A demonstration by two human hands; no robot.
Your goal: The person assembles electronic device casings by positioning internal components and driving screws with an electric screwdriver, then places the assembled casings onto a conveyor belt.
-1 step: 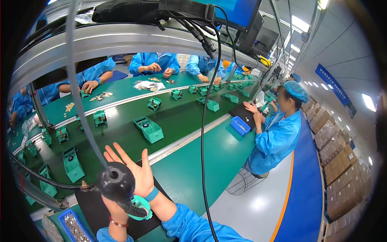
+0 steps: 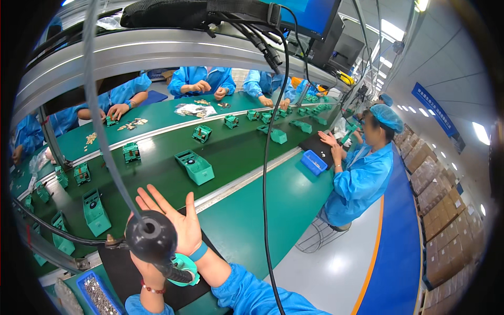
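My right hand (image 2: 181,226), with a blue wristband, is held palm up with its fingers spread and nothing in it. A black ball (image 2: 164,237) on a hanging grey cord covers much of my left hand (image 2: 146,272), which wears a red beaded bracelet; its fingers are hidden. Just below the ball and beside my right wrist is a green plastic housing (image 2: 192,266), partly covered by a dark ribbed hose (image 2: 176,273). Whether the left hand touches the housing cannot be seen. Both hands are above a black mat (image 2: 115,260).
Left of the mat stands a blue tray (image 2: 81,286) of small metal parts. Beyond, a green conveyor belt (image 2: 157,184) carries several green housings (image 2: 195,167). A black cable (image 2: 264,210) hangs at centre. A co-worker (image 2: 365,168) sits at the right by another blue tray (image 2: 314,163).
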